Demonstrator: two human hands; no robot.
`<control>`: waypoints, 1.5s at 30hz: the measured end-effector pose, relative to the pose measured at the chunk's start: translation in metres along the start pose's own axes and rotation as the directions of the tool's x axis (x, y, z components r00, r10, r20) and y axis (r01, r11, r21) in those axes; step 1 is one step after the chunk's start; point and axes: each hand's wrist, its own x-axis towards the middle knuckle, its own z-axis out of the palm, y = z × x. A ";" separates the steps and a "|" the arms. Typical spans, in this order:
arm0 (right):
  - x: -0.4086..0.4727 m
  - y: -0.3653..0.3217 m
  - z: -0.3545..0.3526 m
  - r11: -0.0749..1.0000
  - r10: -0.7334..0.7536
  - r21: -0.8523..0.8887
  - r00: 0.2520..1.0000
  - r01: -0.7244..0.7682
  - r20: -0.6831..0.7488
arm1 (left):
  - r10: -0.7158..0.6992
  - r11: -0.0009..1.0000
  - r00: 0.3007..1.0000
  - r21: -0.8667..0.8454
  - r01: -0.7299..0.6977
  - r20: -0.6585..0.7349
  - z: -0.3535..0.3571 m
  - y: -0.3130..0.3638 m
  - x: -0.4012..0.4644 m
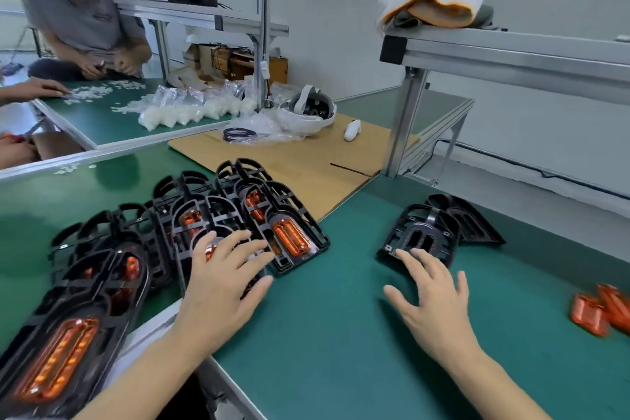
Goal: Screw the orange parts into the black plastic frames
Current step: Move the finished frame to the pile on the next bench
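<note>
Head view: both hands are spread, nothing gripped; the left hand (225, 278) rests on finished frames (289, 232), apparently, while an empty frame (421, 237) is reached by the right hand (433, 297) and should be squared up first.

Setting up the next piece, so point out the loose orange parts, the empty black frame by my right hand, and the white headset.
Loose orange parts (601, 312), head view, top face.
Empty black frame (421, 235), head view, middle ribs.
White headset (312, 104), head view, strap.

Green-matted workbench (324, 334), bearing a cardboard sheet (306, 164); left of it, stacked black frames (191, 215); right, two empty frames (433, 232) and loose orange parts (600, 312).
</note>
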 end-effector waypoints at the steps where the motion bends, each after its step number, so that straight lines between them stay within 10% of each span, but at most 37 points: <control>1: 0.000 -0.003 0.001 1.000 -0.011 -0.001 1.000 0.011 0.003 | 0.014 1.000 1.000 -0.021 -0.014 -0.009 -0.001 -0.002 0.000; 17: 0.002 -0.070 0.020 0.980 -0.184 -0.061 0.978 0.191 0.098 | 0.044 0.992 0.998 -0.121 -0.037 0.054 -0.029 -0.001 -0.003; 37: -0.002 0.008 -0.010 0.960 0.270 -0.080 0.963 -0.268 0.016 | -0.093 0.954 0.870 -0.206 0.217 0.485 0.058 0.121 0.092; 45: -0.007 0.018 0.002 0.963 0.258 -0.083 0.966 -0.257 0.003 | -0.128 0.974 0.991 -0.181 0.134 0.045 -0.004 0.098 0.045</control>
